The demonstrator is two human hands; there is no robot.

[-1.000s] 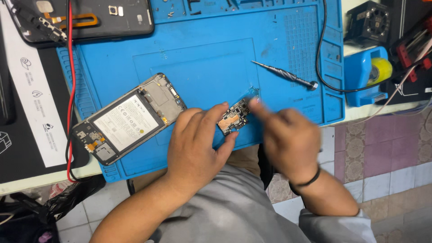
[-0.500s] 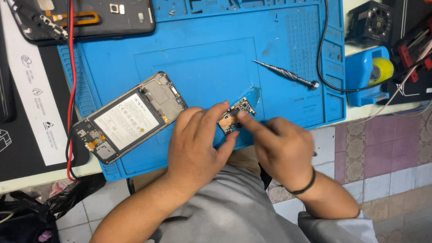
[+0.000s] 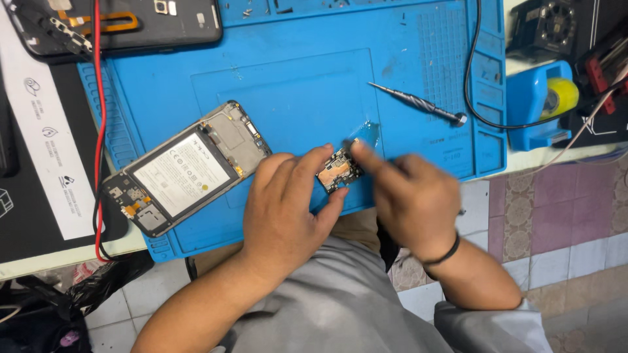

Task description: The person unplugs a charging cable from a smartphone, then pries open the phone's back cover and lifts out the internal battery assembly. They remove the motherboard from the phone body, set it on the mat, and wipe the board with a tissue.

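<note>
Both hands point(image 3: 288, 209) pinch circuit board point(image 3: 339, 171) at mat's point(image 3: 294, 72) near edge.

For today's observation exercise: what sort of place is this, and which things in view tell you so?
Most likely a phone repair bench. An opened phone lies on a blue work mat, a screwdriver rests nearby, and the left hand and right hand hold a small circuit board.

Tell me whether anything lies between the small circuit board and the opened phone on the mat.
Nothing separate does. Only the left hand, which pinches the circuit board, lies between it and the opened phone; the blue mat there is otherwise bare.
</note>
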